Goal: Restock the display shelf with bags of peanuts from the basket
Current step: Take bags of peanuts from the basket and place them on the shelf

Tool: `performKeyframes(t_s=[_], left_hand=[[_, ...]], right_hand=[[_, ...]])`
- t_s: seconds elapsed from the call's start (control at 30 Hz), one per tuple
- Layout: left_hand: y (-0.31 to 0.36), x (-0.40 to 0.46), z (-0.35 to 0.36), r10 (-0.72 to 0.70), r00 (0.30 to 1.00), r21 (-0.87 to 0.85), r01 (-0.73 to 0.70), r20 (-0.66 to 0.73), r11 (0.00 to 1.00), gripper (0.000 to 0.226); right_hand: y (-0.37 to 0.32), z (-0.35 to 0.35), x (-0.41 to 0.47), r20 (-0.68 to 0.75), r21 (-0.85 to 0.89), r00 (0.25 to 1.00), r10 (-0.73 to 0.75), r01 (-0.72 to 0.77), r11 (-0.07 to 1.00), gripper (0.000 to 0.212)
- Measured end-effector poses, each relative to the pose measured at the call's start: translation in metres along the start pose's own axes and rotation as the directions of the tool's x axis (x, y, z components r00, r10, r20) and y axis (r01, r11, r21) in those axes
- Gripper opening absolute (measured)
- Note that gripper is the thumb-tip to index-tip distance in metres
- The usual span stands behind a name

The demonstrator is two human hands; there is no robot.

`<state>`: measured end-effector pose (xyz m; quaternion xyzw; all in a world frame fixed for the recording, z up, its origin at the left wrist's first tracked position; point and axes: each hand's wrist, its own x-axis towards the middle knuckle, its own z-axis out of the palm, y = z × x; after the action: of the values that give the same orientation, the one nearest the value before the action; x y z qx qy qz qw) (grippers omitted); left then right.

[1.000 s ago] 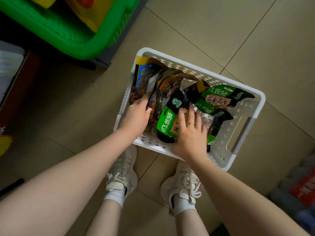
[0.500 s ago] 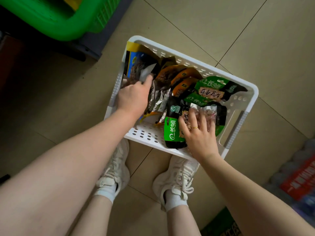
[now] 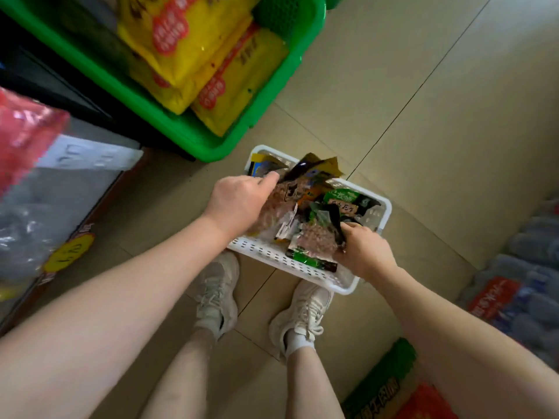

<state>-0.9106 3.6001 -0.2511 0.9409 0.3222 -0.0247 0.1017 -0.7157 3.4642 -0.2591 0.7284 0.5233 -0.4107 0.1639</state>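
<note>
Both hands are in the white basket on the floor: right hand pinching a peanut bag, left hand curled around loose packs. Slippery film could slide out, or neighbouring packs snag and spill.

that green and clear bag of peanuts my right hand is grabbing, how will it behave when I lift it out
The bag of peanuts will probably flop: its film looks thin and crinkled. The glossy plastic may slip, so the right hand should pinch an edge firmly. It looks light enough for one hand, though neighbouring bags in the white basket may drag along.

Chinese print on green peanut bag, blurred, unreadable
</note>
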Motion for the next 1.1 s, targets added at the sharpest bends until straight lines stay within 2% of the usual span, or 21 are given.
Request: performKeyframes(t_s=[0.1,0.17,0.23,0.37,0.5,0.6,0.7,0.83,1.0,1.1], left_hand=[[-0.003,-0.009,-0.086,-0.024,0.999,0.023,0.025,-0.039,0.999,0.025],[-0.002,-0.019,-0.152,-0.046,0.998,0.041,0.047,-0.032,0.998,0.030],[0.001,-0.036,-0.219,-0.074,0.997,0.080,0.076,-0.027,0.994,0.035],[0.007,-0.069,-0.330,-0.177,0.978,0.158,0.193,-0.107,0.968,0.025],[0.020,-0.118,-0.427,-0.276,0.914,0.168,0.334,-0.297,0.927,0.030],[0.037,-0.159,-0.489,-0.310,0.829,0.155,0.421,-0.465,0.894,0.036],[0.054,-0.198,-0.550,-0.347,0.734,0.206,0.547,-0.584,0.811,0.035],[0.064,-0.254,-0.622,-0.389,0.527,0.149,0.716,-0.756,0.682,0.038],[0.050,-0.330,-0.697,-0.418,0.329,0.054,0.835,-0.847,0.548,0.030],[0.029,-0.377,-0.728,-0.427,0.202,-0.049,0.860,-0.881,0.508,0.026]], right_hand=[[-0.022,-0.075,-0.056,-0.037,0.286,0.988,0.147,-0.130,0.949,0.012],[-0.040,-0.125,-0.101,-0.030,0.341,0.985,0.171,-0.151,0.928,0.014],[-0.061,-0.173,-0.148,-0.046,0.299,0.988,0.144,-0.124,0.946,0.015],[-0.101,-0.246,-0.221,-0.143,0.191,0.990,0.017,0.010,0.982,0.027],[-0.141,-0.303,-0.282,-0.326,0.053,0.923,-0.204,0.234,0.971,0.040],[-0.172,-0.341,-0.323,-0.411,-0.029,0.843,-0.348,0.369,0.929,0.042],[-0.208,-0.377,-0.366,-0.443,-0.094,0.752,-0.488,0.502,0.860,0.045],[-0.267,-0.409,-0.418,-0.456,-0.206,0.621,-0.637,0.623,0.754,0.046],[-0.353,-0.425,-0.477,-0.513,-0.167,0.470,-0.718,0.766,0.620,0.028],[-0.405,-0.429,-0.508,-0.534,-0.176,0.385,-0.752,0.820,0.544,0.030]])
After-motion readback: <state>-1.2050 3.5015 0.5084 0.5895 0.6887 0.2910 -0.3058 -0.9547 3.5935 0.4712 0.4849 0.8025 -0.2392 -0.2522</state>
